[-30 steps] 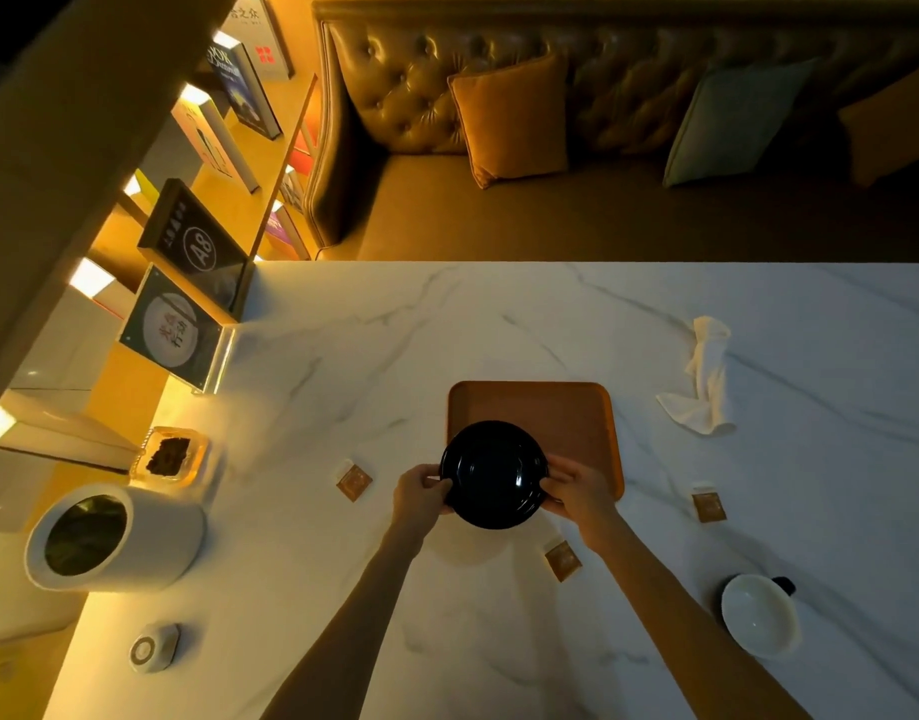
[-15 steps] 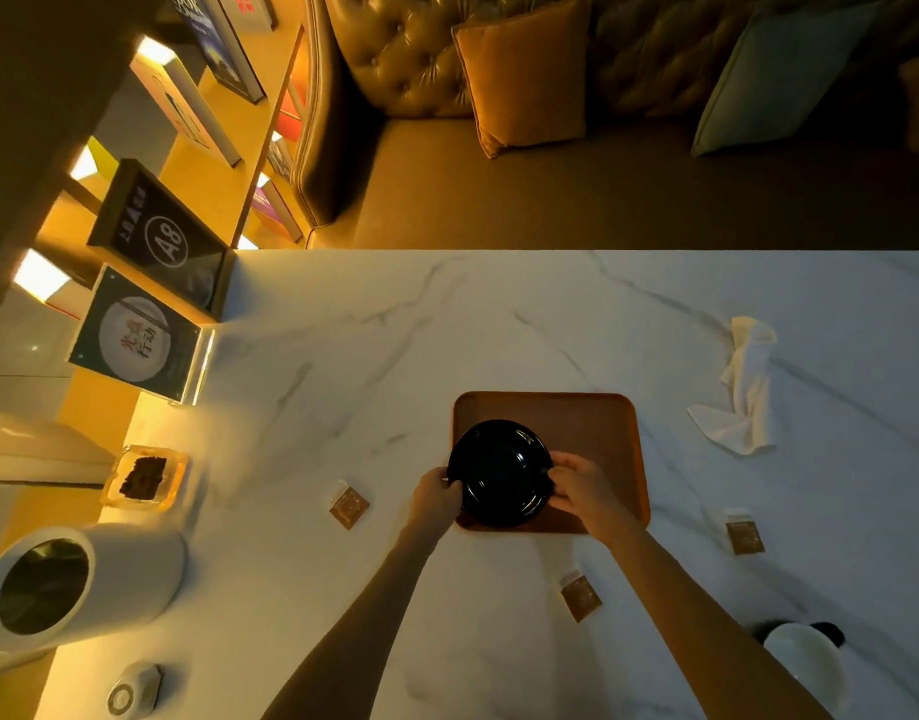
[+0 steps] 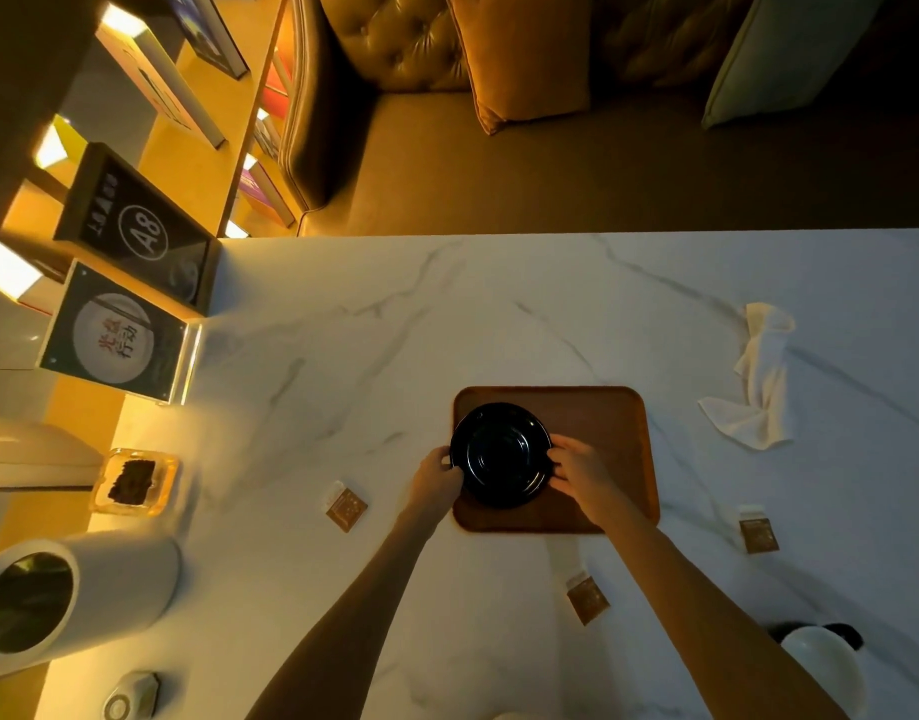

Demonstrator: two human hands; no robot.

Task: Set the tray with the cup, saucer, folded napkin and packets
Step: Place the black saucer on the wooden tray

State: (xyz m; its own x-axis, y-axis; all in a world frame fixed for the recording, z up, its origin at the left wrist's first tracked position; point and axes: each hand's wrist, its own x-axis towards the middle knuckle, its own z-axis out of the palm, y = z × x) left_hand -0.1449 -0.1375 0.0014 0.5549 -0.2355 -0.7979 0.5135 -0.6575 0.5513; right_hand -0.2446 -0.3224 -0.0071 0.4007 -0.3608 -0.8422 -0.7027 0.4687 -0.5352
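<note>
Black saucer (image 3: 501, 454) over the left half of the brown tray (image 3: 602, 423), its left rim reaching just past the tray's left edge. Not possible to tell whether resting on the tray or held slightly above it. Gripped from two sides: left hand (image 3: 439, 475) with curled fingers on the left rim, right hand (image 3: 582, 472) with curled fingers on the right rim. Tray flat on the white marble table (image 3: 447, 330), near the middle.

Around the tray, three small brown packets, all on the table and apart from it: first packet (image 3: 346, 506) to the left, near the left wrist; second packet (image 3: 587, 599) closer to the person, between the two forearms; third packet (image 3: 757, 532) to the right. Crumpled white napkin (image 3: 758, 392), not folded, further right on the table. White cup (image 3: 821, 667) with dark handle near the bottom right corner, well apart from the tray.

Along the left table edge, a white canister (image 3: 72, 595) with a dark open mouth, a glass dish (image 3: 135, 480) with something dark inside, and a black sign (image 3: 140, 231) marked A8. Beyond the table, a tufted sofa (image 3: 405, 39) with an orange cushion (image 3: 524, 54).
</note>
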